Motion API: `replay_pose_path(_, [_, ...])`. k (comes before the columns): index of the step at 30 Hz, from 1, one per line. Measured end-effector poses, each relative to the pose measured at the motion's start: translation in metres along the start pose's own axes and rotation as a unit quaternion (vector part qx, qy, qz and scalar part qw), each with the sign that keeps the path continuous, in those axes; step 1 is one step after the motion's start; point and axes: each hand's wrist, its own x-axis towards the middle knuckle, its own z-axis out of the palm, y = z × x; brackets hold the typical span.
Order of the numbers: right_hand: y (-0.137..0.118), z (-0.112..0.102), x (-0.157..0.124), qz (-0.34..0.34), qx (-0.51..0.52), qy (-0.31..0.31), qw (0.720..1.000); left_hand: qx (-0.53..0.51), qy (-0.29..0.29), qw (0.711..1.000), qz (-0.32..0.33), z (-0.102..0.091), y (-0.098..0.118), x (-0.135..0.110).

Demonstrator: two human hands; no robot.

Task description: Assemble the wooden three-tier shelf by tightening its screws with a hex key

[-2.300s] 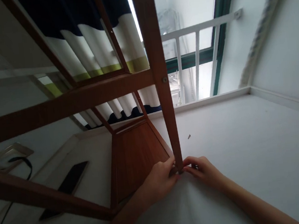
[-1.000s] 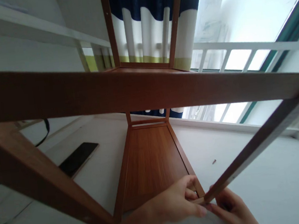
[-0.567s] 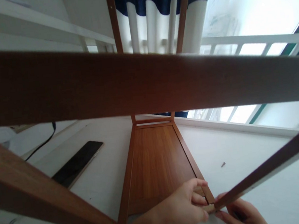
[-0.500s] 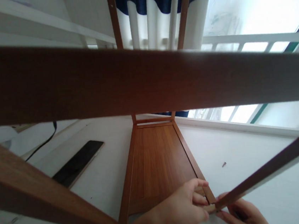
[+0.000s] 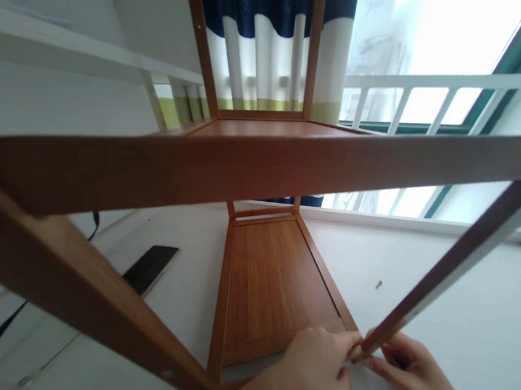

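Observation:
A brown wooden shelf frame stands around me, with a flat wooden panel (image 5: 274, 280) at its lower level and a thick crossbar (image 5: 257, 167) nearer the camera. My left hand (image 5: 315, 363) reaches in from the bottom, its fingers closed on the light-coloured end of a lower rail (image 5: 355, 353) at the right corner. Most of that rail is hidden behind the hand and forearm. On the other side of this corner, my right hand (image 5: 411, 362) pinches the lower end of the slanting right post (image 5: 436, 276). The left post (image 5: 128, 308) meets the opposite corner.
A small screw (image 5: 378, 284) lies on the white floor (image 5: 415, 253) right of the panel. To the left lies a black phone (image 5: 151, 268), partly behind the left post. A curtain (image 5: 264, 52) and white railing (image 5: 426, 90) stand at the back by the window.
The view has shifted, so the crossbar looks thinner and an upper panel shows behind it. My left fingers, spread before, have closed at the corner. My right hand stays at the post.

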Motion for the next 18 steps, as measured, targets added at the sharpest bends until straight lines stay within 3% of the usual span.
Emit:
replay_pose_path(5, [-0.003,-0.001,0.002,-0.021,-0.005,-0.015,1.0,0.14,0.047,0.989,-0.016,0.005,0.004,0.001])
replay_pose_path(11, [-0.005,0.001,0.002,-0.033,-0.019,-0.029,0.999,0.184,0.071,0.98,-0.015,0.006,0.007,-0.002])
replay_pose_path(16, [-0.013,-0.006,-0.004,-0.046,-0.05,-0.045,0.997,0.245,0.135,0.96,-0.016,0.017,0.015,-0.026])
replay_pose_path(18, [-0.014,-0.013,-0.008,-0.052,-0.075,-0.05,0.995,0.308,0.172,0.935,0.036,0.022,0.014,-0.045])
